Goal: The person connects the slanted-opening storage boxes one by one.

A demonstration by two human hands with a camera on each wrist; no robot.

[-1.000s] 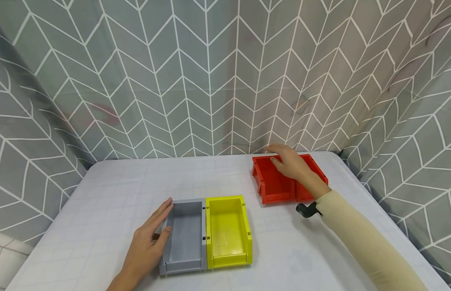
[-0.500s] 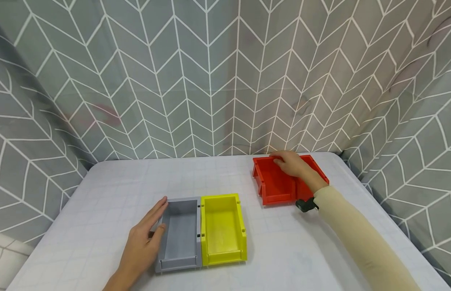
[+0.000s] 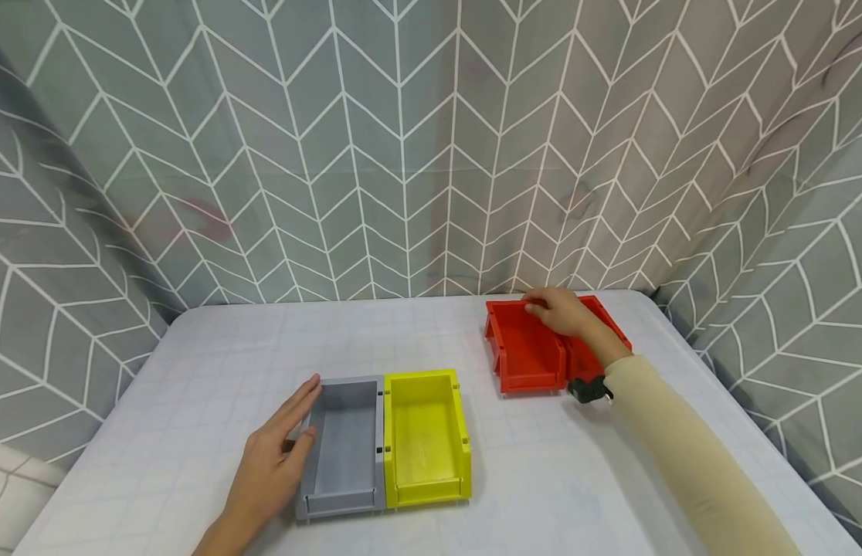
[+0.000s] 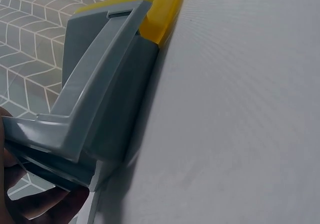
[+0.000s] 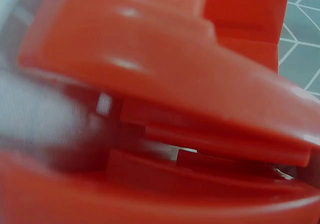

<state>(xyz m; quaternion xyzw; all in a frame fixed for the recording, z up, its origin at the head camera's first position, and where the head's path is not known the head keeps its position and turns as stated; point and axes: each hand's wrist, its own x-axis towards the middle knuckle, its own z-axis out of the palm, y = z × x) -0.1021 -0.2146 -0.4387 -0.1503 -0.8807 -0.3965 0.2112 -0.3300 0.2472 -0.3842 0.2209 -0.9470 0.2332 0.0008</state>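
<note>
On the left, my left hand (image 3: 274,459) holds the left wall of a grey plastic bin (image 3: 347,440), its thumb at the rim and fingers along the outer side. In the left wrist view, fingertips (image 4: 72,201) reach under the edge of the grey bin (image 4: 102,88). A yellow bin (image 3: 427,432) sits snug against its right side. Farther back, my right hand (image 3: 559,313) grips the back part of the left red bin (image 3: 524,359), thumb inside. Another red bin (image 3: 585,363) stands to its right, partly hidden by my arm. A slanted gap runs between red walls (image 5: 150,73) in the right wrist view.
A white cloth (image 3: 215,401) covers the table. Behind and at both sides hangs a grey curtain (image 3: 375,154) with white chevron lines. A dark wrist device (image 3: 587,390) sits under my right sleeve (image 3: 681,448), close to the red bins' front.
The grey and yellow bins have shifted slightly left together with my left hand. My right hand has come down onto the back of the left red bin, its fingers now more curled.
</note>
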